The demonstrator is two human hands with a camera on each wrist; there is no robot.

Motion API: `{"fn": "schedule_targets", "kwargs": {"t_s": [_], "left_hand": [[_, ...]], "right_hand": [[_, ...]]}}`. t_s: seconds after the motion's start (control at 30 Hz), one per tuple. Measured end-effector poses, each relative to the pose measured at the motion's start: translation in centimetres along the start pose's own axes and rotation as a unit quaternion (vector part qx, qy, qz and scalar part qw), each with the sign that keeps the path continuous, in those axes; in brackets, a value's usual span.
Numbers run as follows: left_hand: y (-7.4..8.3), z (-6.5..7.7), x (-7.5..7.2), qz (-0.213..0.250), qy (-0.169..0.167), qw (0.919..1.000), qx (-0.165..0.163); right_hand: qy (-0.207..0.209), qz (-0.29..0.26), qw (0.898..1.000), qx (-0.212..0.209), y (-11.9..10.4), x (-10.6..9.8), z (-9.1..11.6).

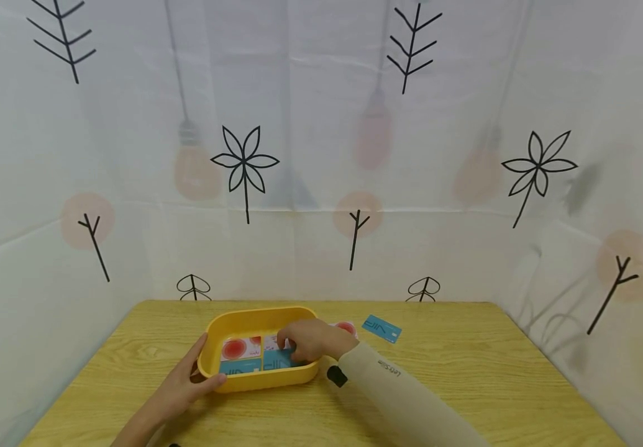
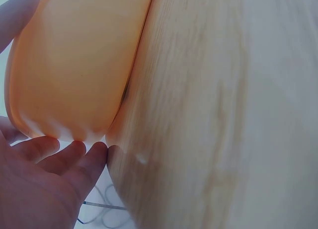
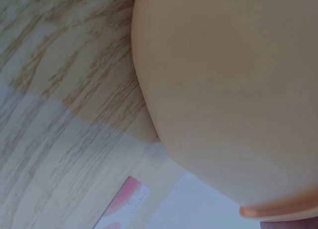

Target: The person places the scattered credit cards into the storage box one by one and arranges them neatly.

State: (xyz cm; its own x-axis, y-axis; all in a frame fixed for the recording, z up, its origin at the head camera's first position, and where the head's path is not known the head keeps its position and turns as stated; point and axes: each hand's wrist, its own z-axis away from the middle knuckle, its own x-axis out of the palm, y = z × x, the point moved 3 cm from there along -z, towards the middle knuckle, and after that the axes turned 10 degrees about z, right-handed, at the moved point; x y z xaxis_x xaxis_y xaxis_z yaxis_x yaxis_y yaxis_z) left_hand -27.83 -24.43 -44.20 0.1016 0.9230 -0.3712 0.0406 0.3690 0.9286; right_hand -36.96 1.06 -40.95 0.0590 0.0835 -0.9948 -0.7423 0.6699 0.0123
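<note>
One steadying left hand (image 1: 182, 381) clamps its fingers (image 2: 90, 164) on the yellow tray (image 1: 268, 380); the right hand (image 1: 312, 339) (finger closure not discernible) apparently positions a blue card (image 1: 273, 361), likely requiring alignment next.

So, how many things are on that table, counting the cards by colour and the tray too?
Blue cards: 3 (2 in the tray, 1 on the table)
Pink-and-white cards: 3 (2 in the tray, 1 on the table)
Yellow tray: 1
Total: 7 in view; any card hidden underneath another can't be seen.
</note>
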Motion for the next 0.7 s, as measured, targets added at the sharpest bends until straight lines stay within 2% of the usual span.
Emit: {"fn": "schedule_targets", "kwargs": {"t_s": [0.43, 0.7], "left_hand": [[0.17, 0.14, 0.01, -0.001, -0.002, 1.0000, -0.001], [0.10, 0.07, 0.01, -0.001, -0.002, 1.0000, 0.000]], "right_hand": [[0.002, -0.035, 0.999, 0.021, 0.03, 0.05, 0.10], [0.005, -0.035, 0.999, 0.023, 0.10, 0.23, -0.06]]}}
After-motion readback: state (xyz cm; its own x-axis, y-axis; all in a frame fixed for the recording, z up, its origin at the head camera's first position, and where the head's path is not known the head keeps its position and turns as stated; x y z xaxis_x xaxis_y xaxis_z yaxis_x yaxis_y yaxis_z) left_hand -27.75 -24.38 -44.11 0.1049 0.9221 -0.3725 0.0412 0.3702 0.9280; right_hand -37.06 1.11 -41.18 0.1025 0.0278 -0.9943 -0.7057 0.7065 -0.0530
